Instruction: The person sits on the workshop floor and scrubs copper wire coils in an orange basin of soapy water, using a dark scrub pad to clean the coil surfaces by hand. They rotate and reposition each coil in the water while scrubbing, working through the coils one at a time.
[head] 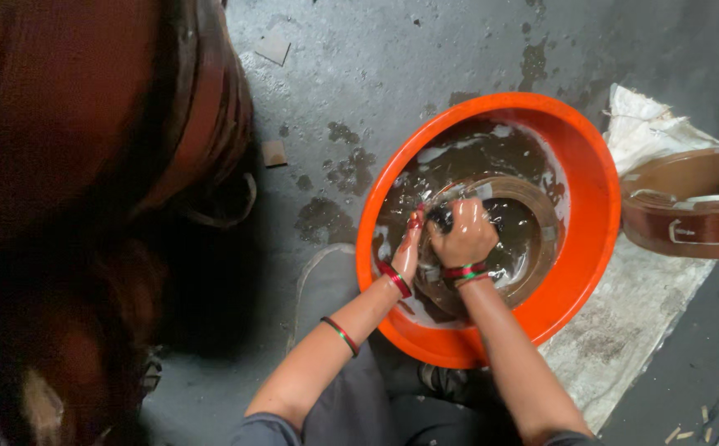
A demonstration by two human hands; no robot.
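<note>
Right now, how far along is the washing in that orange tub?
Looks midway, as far as I can tell. The orange tub already holds dark, soapy water, and the floor beside it is splashed. In hand: the right hand grips something dark over a round brown dish sitting in the water, the left hand steadying. Another brown dish waits outside.

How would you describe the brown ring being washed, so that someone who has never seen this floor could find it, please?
Start at the round orange plastic basin of murky water on the wet grey concrete floor. The brown ring-shaped coil lies inside it, under the left hand and right hand. Unlike the similar brown coil lying on white sacking beside the basin, this one is submerged.
</note>
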